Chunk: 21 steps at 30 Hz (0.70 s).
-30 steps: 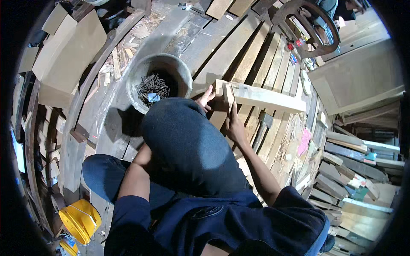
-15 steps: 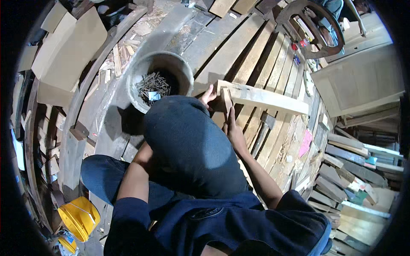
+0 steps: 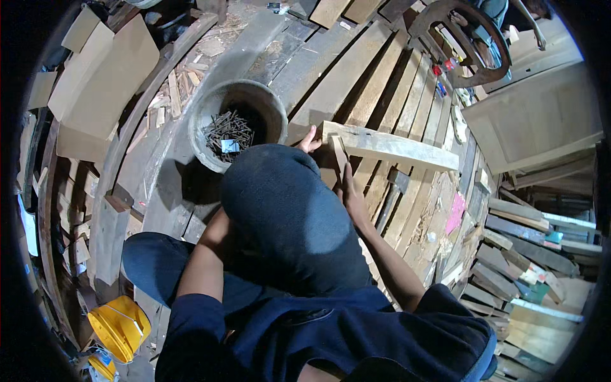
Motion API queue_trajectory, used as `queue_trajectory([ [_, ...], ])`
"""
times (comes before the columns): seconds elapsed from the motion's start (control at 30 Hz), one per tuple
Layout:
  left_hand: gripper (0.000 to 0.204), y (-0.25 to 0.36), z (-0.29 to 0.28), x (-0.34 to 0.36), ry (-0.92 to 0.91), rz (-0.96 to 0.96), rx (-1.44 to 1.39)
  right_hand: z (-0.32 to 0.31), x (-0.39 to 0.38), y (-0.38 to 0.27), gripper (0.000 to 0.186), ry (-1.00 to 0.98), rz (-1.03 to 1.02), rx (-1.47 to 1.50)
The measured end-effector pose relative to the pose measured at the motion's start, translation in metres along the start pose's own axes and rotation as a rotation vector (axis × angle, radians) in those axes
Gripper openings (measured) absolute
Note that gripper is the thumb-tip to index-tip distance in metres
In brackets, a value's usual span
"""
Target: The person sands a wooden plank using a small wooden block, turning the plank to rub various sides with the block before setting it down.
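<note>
Just beyond my raised knee, a pale wooden beam [image 3: 401, 145] lies crosswise, pointing right. A shorter wooden piece [image 3: 338, 151] meets its left end at an angle, its lower part hidden by the knee. My left hand [image 3: 310, 141] is closed at the left side of this corner, thumb up against the wood, the other fingers largely out of sight. On the other side, my right hand [image 3: 353, 194] grips the short piece with fingers laid along its edge. A hammer [image 3: 396, 184] with a dark, blocky head lies on the boards right of that hand.
A grey bucket [image 3: 275, 108] holding many nails [image 3: 229, 130] stands left of the beam. A yellow bucket [image 3: 119, 328] sits lower left. Stacked planks [image 3: 509, 254] line the right side. Gaps run between the floor slats [image 3: 375, 95]. Another person's arm [image 3: 531, 22] shows at top right, near a curved wooden frame [image 3: 417, 28].
My knee has shifted slightly to the right. Both hands keep their places on the wood, and the beam has barely moved.
</note>
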<state>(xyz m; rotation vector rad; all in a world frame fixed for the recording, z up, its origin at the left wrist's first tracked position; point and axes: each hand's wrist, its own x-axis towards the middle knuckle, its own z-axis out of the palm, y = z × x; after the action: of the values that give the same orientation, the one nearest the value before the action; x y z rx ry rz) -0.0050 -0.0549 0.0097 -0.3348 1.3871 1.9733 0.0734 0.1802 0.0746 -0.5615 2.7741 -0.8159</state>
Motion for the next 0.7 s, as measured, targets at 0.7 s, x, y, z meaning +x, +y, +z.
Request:
queue_trajectory([
  [0.7, 0.082, 0.009, 0.019, 0.033, 0.573, 0.933, 0.970, -0.009, 0.083, 0.000, 0.068, 0.132, 0.157, -0.015],
])
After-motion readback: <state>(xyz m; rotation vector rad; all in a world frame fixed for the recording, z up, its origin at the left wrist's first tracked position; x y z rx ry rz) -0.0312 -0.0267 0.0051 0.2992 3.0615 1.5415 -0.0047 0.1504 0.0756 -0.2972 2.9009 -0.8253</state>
